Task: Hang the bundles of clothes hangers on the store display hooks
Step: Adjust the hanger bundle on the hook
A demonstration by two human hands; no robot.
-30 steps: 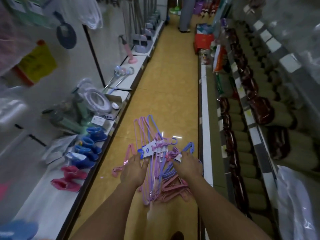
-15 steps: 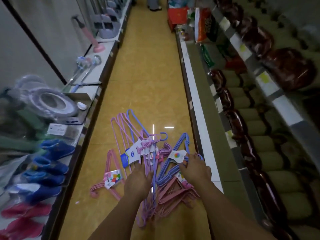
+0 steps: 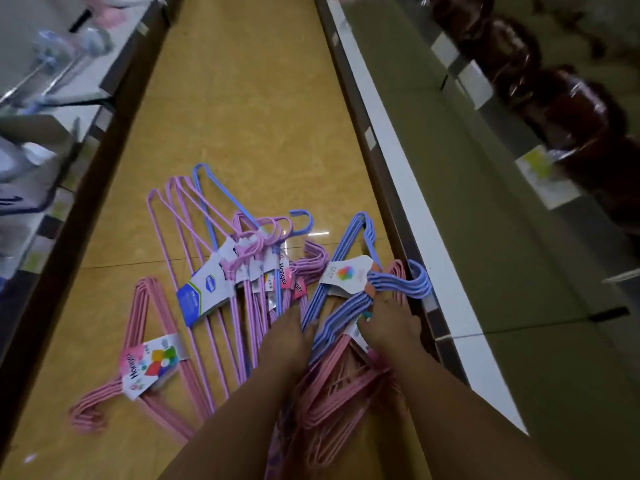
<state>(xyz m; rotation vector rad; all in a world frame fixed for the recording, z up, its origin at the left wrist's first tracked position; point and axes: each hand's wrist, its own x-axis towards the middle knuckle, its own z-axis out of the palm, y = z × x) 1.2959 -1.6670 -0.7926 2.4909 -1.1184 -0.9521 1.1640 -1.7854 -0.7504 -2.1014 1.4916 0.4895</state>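
Several bundles of wire clothes hangers lie in a pile on the yellow floor. A pink bundle (image 3: 152, 344) with a colourful label lies apart at the left. Lilac and blue long hangers (image 3: 214, 271) with white and blue labels fan out in the middle. A blue bundle (image 3: 349, 289) lies on more pink hangers (image 3: 339, 393) at the right. My left hand (image 3: 287, 337) reaches down into the middle hangers, its fingertips hidden among them. My right hand (image 3: 391, 323) grips the blue bundle just below its hooks. No display hooks are in view.
The aisle floor (image 3: 242, 109) runs ahead between two low shelf units. The left shelf (image 3: 69, 109) holds blurred goods. The right shelf edge (image 3: 415, 216) lies close beside the pile, with dark brown wrapped items (image 3: 571, 109) on tiers behind it.
The view has tilted down and closer to the pile. Both hands stay on the hangers, and the right hand has closed in on the blue bundle near its hooks.
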